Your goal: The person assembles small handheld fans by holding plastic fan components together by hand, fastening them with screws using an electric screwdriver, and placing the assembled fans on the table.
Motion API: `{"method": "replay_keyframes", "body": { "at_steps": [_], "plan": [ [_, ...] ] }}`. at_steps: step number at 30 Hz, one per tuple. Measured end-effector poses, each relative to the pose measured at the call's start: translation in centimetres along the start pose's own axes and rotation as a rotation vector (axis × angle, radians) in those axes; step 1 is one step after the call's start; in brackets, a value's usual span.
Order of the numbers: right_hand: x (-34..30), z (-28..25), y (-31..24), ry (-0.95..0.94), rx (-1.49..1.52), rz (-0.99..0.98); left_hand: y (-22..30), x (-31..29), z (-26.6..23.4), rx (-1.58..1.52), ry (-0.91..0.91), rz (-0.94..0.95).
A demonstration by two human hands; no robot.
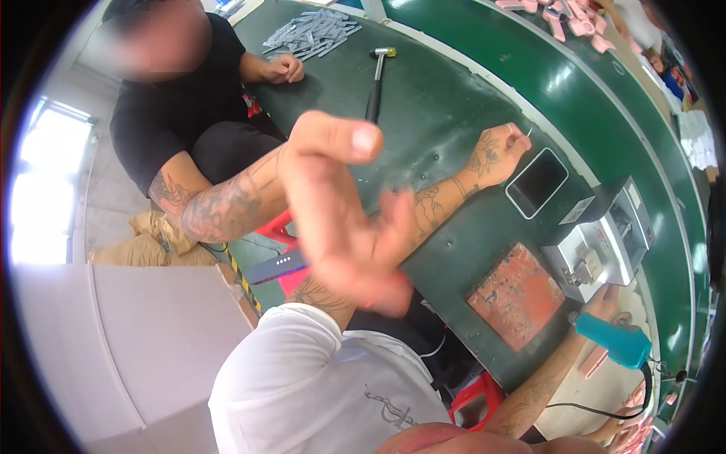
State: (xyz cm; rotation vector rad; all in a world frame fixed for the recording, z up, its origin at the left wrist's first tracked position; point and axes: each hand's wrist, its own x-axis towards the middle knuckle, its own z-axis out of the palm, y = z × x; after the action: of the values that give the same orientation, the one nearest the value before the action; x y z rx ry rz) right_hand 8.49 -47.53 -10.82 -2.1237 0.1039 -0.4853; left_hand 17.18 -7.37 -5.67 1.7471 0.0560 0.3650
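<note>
**Green work surface, one raised hand in blur**

The surface in front of you is a dark green mat edged by a pale strip, with a glossier green belt curving beyond it. Bright daylight comes through a window on the left, above a pale cardboard box.

Your raised hand is close to the lens and smeared by motion. The thumb stands up with its nail showing, and the fingers are loosely spread, holding nothing. You cannot tell from this view whether it is your left or right. It hangs over the near edge of the surface, well apart from the things lying there.

Two other people sit at the surface. One wears a black shirt. The other wears a white shirt and stretches a tattooed forearm toward a glossy dark phone.

Other items:
- a slim black-handled hammer
- a heap of flat grey strips
- a boxy grey machine
- a worn, rust-red square pad
- a smooth teal tool
- pink moulded parts
</note>
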Motion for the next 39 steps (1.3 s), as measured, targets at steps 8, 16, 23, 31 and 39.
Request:
{"method": "replay_keyframes", "body": {
  "at_steps": [8,16,23,31,39],
  "plan": [
    [1.1,0.8,1.5,-0.052,0.004,-0.065,0.2,-0.1,-1.1,0.020,0.057,0.112],
    [1.2,-2.4,10.7,-0.109,-0.207,0.023,-0.2,0.1,-0.6,-0.054,0.065,0.064],
    [0.1,-2.7,3.8,-0.205,-0.270,0.050,0.4,-0.1,-0.5,-0.029,0.019,0.015],
    [1.3,-1.8,4.3,-0.159,-0.268,0.021,0.1,0.3,-1.0,-0.010,0.051,0.071],
    [1.8,-0.5,3.7,-0.134,-0.105,-0.114,-1.4,0.0,-0.7,-0.057,0.069,0.112]
  ]
}}
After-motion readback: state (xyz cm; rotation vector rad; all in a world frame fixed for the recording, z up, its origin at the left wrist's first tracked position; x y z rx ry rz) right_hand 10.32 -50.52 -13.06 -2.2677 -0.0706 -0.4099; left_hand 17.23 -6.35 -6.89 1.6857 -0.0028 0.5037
